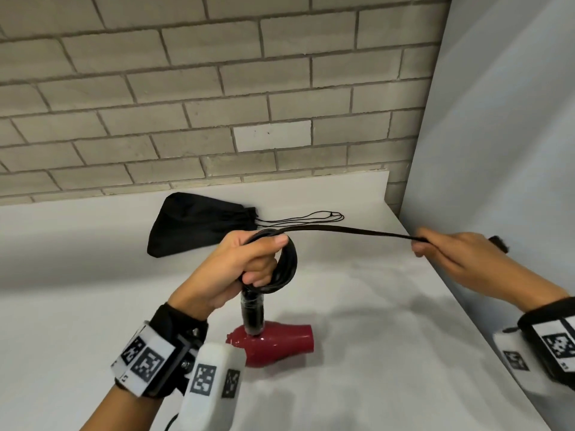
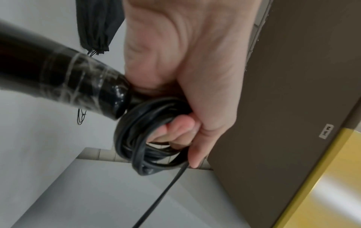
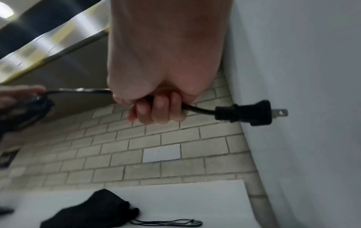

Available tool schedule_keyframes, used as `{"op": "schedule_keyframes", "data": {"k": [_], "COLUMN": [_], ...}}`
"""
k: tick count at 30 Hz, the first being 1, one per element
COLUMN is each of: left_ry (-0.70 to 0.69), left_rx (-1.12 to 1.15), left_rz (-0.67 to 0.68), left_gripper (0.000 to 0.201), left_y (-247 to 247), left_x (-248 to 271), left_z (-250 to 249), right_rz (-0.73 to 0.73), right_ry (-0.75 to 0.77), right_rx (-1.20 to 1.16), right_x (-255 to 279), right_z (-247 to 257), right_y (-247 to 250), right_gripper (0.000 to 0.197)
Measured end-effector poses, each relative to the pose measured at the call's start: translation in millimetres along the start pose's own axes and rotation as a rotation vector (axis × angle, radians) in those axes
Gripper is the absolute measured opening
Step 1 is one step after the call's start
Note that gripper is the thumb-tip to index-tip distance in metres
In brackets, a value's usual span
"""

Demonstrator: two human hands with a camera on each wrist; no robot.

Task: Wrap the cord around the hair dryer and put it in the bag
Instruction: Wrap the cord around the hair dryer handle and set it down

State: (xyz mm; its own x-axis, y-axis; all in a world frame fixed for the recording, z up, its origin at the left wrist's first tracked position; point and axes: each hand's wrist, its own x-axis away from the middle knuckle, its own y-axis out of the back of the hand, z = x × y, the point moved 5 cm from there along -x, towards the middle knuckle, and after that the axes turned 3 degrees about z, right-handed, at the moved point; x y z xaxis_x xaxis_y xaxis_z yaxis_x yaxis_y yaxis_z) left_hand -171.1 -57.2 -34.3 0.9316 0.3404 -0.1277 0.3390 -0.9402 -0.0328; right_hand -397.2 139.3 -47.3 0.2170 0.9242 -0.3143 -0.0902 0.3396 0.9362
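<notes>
The red hair dryer [image 1: 273,343] hangs barrel-down just over the white table, its black handle [image 1: 252,312] pointing up. My left hand [image 1: 249,262] grips the top of that handle together with several loops of black cord [image 1: 287,269], the thumb pressing the coil; the coil [image 2: 140,138] fills the left wrist view. A taut stretch of cord [image 1: 348,230] runs right to my right hand [image 1: 435,247], which grips it near the end. The plug [image 3: 246,112] sticks out past the right fingers [image 3: 154,109]. The black drawstring bag [image 1: 199,222] lies flat behind the left hand.
The bag's thin drawstrings [image 1: 305,217] trail right across the table [image 1: 373,337]. A brick wall [image 1: 217,104] stands behind, and a grey panel [image 1: 497,150] rises close by my right hand. The table's right edge [image 1: 485,337] runs diagonally under the right forearm.
</notes>
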Motion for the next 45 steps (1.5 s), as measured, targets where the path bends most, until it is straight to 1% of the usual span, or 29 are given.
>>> {"op": "schedule_keyframes", "data": {"k": [2,3,5,6,7,9,10,11,12,13,14,15,17,19,21,23,25,27,30,32,33,34,36,38,39,41,42,44,45], "left_ry": [-0.023,-0.037,-0.051,-0.052,-0.052,-0.043,-0.035,-0.028,-0.02,-0.012,-0.008,-0.006,-0.016,-0.031,-0.023,-0.002,0.018,0.042,0.07,0.073,0.087,0.103,0.111,0.101,0.073,0.017,0.01,0.001,-0.002], "left_rx": [0.04,0.1,0.263,0.334,0.381,0.406,0.402,0.402,0.412,0.432,0.454,0.471,0.464,0.418,0.373,0.318,0.238,0.146,0.007,-0.059,-0.051,-0.014,0.029,0.005,-0.026,-0.095,-0.115,-0.116,-0.114], "left_rz": [-0.055,-0.09,-0.133,-0.123,-0.101,-0.066,-0.059,-0.055,-0.054,-0.057,-0.062,-0.066,-0.069,-0.062,-0.047,-0.017,0.033,0.094,0.186,0.21,0.206,0.201,0.233,0.286,0.301,0.304,0.296,0.292,0.299], "left_gripper": [0.051,0.051,0.047,0.041,0.036,0.032,0.032,0.031,0.031,0.032,0.032,0.032,0.033,0.034,0.034,0.033,0.032,0.031,0.032,0.039,0.044,0.048,0.06,0.066,0.061,0.038,0.031,0.032,0.031], "left_y": [0.6,3.2,9.1,10.2,9.9,6.8,5.0,3.8,2.8,2.5,2.5,2.1,0.9,-3.2,-9.5,-19.2,-30.4,-44.3,-63.5,-70.6,-71.7,-71.4,-73.2,-77.1,-78.8,-79.6,-78.0,-73.0,-70.6], "left_x": [-2.8,-4.0,-6.7,-7.8,-7.9,-7.6,-7.5,-7.5,-7.8,-8.4,-9.4,-10.4,-11.4,-13.0,-14.1,-14.9,-15.1,-12.1,-4.6,0.0,1.2,1.2,2.5,6.0,7.7,10.3,10.3,10.1,10.3], "left_z": [0.6,0.3,0.6,0.5,0.0,0.5,1.7,2.9,4.2,5.3,6.6,7.8,9.2,8.8,8.7,9.2,13.3,18.8,23.3,22.8,22.7,23.2,24.0,25.3,23.8,17.2,14.8,11.1,9.3], "right_rz": [0.04,0.044,0.019,-0.032,-0.1,-0.254,-0.294,-0.29,-0.233,-0.149,-0.069,-0.027,0.019,0.058,0.103,0.088,0.049,-0.003,-0.121,-0.182,-0.196,-0.203,-0.18,-0.148,-0.127,-0.068,-0.028,0.062,0.089], "right_ry": [-0.095,-0.125,-0.18,-0.194,-0.208,-0.223,-0.218,-0.213,-0.199,-0.174,-0.117,-0.052,0.097,0.25,0.372,0.49,0.586,0.631,0.609,0.588,0.579,0.561,0.473,0.373,0.341,0.318,0.324,0.35,0.373], "right_rx": [-0.034,-0.044,-0.097,-0.116,-0.119,-0.088,-0.042,0.035,0.118,0.193,0.267,0.348,0.432,0.452,0.455,0.444,0.432,0.4,0.381,0.351,0.33,0.303,0.219,0.172,0.162,0.134,0.1,0.026,0.006], "right_x": [5.1,8.4,16.1,19.8,21.7,25.2,26.3,25.8,24.8,23.7,24.0,25.0,26.6,28.2,28.8,27.5,24.5,19.0,4.1,-5.6,-9.3,-12.3,-20.1,-27.1,-29.3,-32.5,-33.5,-31.6,-29.3], "right_z": [-0.3,0.8,6.2,7.1,9.1,13.6,17.9,24.4,32.2,40.9,50.0,60.7,86.8,108.8,127.1,144.4,162.3,175.7,187.2,187.4,185.8,182.2,170.6,156.0,149.0,134.7,126.8,113.7,109.1], "right_y": [-15.4,-22.6,-30.4,-32.0,-29.7,-22.0,-19.7,-18.9,-23.4,-30.7,-39.7,-44.4,-48.2,-51.2,-49.3,-43.6,-34.1,-22.2,1.8,15.6,20.4,24.1,31.4,39.3,42.0,42.3,40.1,33.6,31.3], "right_gripper": [0.067,0.066,0.063,0.06,0.054,0.043,0.038,0.03,0.018,0.02,0.035,0.044,0.051,0.059,0.063,0.059,0.044,0.034,0.031,0.03,0.03,0.028,0.018,0.022,0.024,0.03,0.035,0.04,0.036]}}
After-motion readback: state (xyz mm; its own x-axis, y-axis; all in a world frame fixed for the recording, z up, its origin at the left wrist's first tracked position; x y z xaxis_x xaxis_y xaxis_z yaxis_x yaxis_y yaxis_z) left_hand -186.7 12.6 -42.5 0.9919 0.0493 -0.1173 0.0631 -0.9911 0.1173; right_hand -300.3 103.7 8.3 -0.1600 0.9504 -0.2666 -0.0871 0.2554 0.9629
